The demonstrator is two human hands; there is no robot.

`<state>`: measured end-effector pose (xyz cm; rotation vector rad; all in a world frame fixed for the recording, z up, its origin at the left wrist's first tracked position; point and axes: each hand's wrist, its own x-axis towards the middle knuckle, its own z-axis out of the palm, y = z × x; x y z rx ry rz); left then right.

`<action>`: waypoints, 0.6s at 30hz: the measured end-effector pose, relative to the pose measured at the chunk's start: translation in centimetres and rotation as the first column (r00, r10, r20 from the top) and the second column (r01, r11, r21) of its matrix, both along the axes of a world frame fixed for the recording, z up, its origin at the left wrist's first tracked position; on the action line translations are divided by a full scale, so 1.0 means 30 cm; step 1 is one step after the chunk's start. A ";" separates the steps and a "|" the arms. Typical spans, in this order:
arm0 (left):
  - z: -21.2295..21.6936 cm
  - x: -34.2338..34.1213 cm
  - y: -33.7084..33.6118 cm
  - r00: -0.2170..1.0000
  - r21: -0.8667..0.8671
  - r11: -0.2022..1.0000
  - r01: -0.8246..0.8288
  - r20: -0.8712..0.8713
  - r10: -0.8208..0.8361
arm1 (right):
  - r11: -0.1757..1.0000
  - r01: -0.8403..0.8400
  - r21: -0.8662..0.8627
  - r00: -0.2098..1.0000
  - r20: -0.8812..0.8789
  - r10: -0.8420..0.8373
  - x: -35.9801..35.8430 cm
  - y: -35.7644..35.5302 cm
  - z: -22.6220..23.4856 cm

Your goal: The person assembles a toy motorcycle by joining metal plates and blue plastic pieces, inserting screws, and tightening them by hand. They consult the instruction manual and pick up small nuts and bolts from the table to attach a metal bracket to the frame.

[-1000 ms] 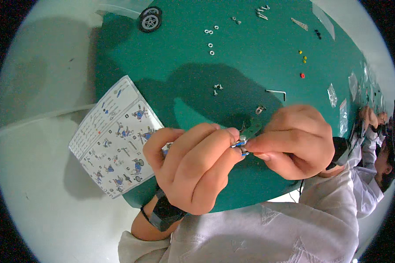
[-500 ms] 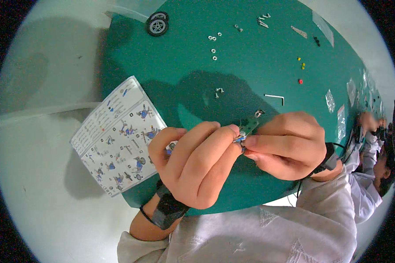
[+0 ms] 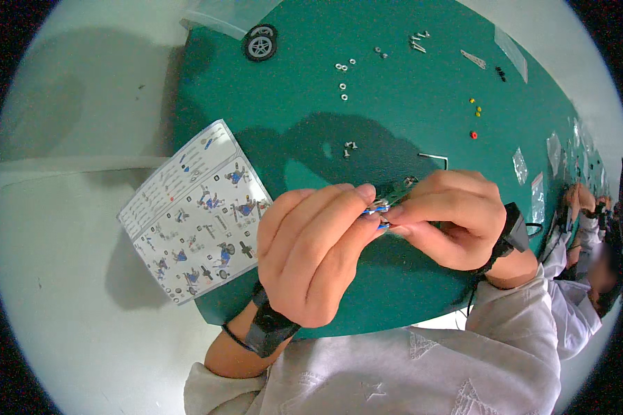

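— Both hands are meeting over the near edge of the green mat [image 3: 291, 138]. The left hand [image 3: 311, 259] and the right hand [image 3: 450, 225] are pinching together on a small metal assembly with blue wires [image 3: 383, 209], fingertips touching it from both sides.

— Why is the person holding it so high and so close?

— Probably because the piece is tiny; lifted toward the eyes, it is easier to control. The left fingers are seeming to steady it while the right ones are working at it, but the fingers are covering most of it, so its shape is hard to tell.

— And beside the hands?

— An instruction sheet [image 3: 197, 211] is lying at the left, half on the mat and half on the white table [image 3: 62, 277], near enough for reading. Farther away, an L-shaped key [image 3: 434, 158] and a pair of screws [image 3: 349, 147] are waiting on the mat, then small washers [image 3: 342, 67] and yellow and red bits [image 3: 475, 111], spread apart, likely so nothing is getting mixed. A small wheel [image 3: 260, 45] is sitting at the far edge.

— Anything cut off?

— Another person's hands [image 3: 580, 204] are appearing at the right rim, distorted and partly hidden.
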<state>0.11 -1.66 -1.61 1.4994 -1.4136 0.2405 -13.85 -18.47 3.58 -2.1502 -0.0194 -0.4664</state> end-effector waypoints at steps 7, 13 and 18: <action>0.013 0.007 0.006 1.000 0.042 0.999 0.017 -0.003 -0.017 | 0.997 -0.003 -0.080 1.000 -0.003 0.003 0.006 -0.010 0.008; 0.017 0.014 0.000 1.000 0.040 0.999 0.024 -0.019 -0.023 | 0.998 0.013 -0.063 1.000 -0.015 -0.014 0.010 -0.004 0.011; 0.020 0.007 -0.002 1.000 0.034 0.999 0.011 -0.026 -0.010 | 0.997 0.041 -0.059 0.999 -0.031 -0.042 0.006 0.000 0.011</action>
